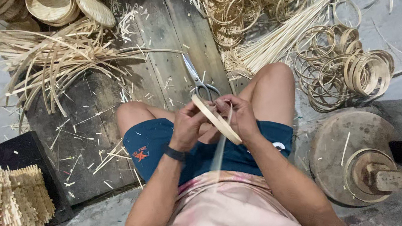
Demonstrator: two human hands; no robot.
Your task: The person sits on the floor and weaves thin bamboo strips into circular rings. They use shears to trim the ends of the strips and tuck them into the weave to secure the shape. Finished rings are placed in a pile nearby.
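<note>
Both hands [214, 119] bend a bamboo strip [216, 119] — scissors [198, 81] just beyond, rings [345, 65] right.

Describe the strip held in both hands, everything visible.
The strip is a thin, flat, pale band, bamboo by its look, bent into a loop over the lap. The left hand and right hand pinch it from either side. Its loose end trails down toward the body. Scissors lie just beyond it.
</note>
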